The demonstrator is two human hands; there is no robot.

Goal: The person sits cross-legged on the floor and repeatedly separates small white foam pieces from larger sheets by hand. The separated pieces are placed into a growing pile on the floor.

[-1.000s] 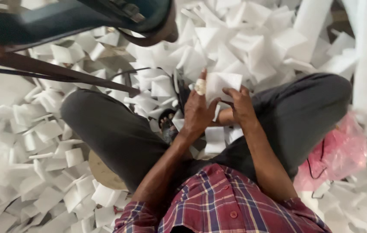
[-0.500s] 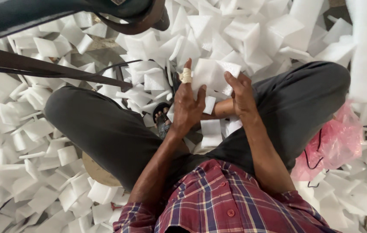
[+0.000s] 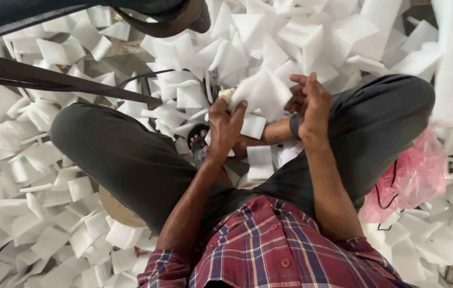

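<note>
- Centrally, a white foam sheet (image 3: 263, 95) is held up between both hands, above the person's crossed legs and just in front of the knees.
- Its left edge is pinched by the left hand (image 3: 225, 125): the thumb lies on the near face of the sheet and the other fingers curl behind it, so only their tips show at the edge. One finger of this hand wears a pale wrapping near the sheet's upper left corner.
- Its right edge meets the right hand (image 3: 307, 101), whose fingers are loosely bent and slightly spread, the tips touching the sheet's right side; whether they grip it firmly cannot be told.
- Just below the held sheet, several smaller foam pieces (image 3: 261, 160) lie in the lap between the forearms.
- Under the hands, a dark sandal (image 3: 199, 146) on a foot shows beside the left wrist.
- Dark grey trousers (image 3: 125, 160) cover both bent legs, and a red plaid shirt (image 3: 274, 250) fills the lower edge.
- All around, loose white foam offcuts (image 3: 40, 176) blanket the floor.
- To the right, a crumpled pink plastic bag (image 3: 413, 173) rests against the right thigh.
- At upper left, dark bars (image 3: 50, 80) cross the view.
</note>
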